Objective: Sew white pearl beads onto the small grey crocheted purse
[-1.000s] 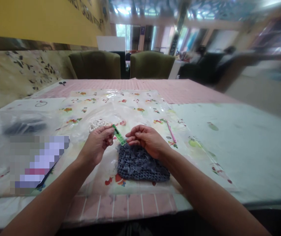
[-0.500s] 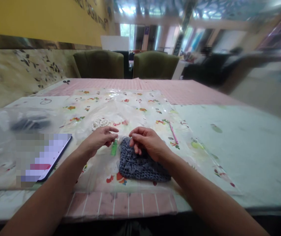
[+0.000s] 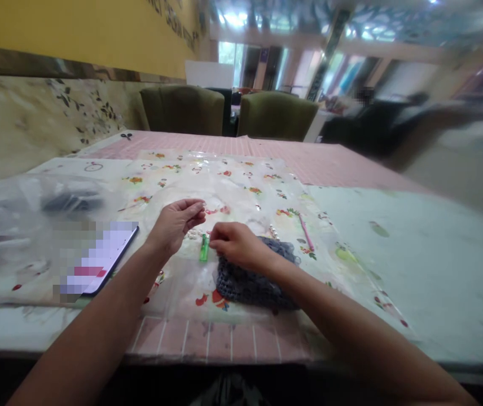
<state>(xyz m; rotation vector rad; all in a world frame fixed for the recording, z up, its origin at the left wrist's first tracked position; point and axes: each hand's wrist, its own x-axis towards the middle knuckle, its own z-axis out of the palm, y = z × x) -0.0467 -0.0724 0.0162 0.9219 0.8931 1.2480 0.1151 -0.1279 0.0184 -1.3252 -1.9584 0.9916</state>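
Observation:
My left hand (image 3: 180, 224) is raised over the plastic sheet, thumb and forefinger pinched together at a tiny thing too small to name. My right hand (image 3: 237, 243) is closed, its fingertips pressed together beside a green lighter (image 3: 204, 248); whatever they grip is hidden. Under my right hand and wrist lies a dark grey-blue crocheted piece (image 3: 245, 288) with an openwork texture. A few white pearl beads (image 3: 272, 231) show at its far edge. More white beads (image 3: 193, 234) lie between my hands, partly covered by the left one.
A phone (image 3: 106, 256) lies left of my left forearm, beside a clear plastic bag (image 3: 25, 208) with something dark inside. A pink crochet hook (image 3: 306, 232) rests to the right. Black-handled scissors (image 3: 126, 136) are at the far left. Green chairs (image 3: 277, 115) stand beyond the table.
My right hand has turned over and closed, moving left towards the lighter. My left hand has risen slightly, its fingers now pinched and covering much of the bead pile. The view has shifted a little.

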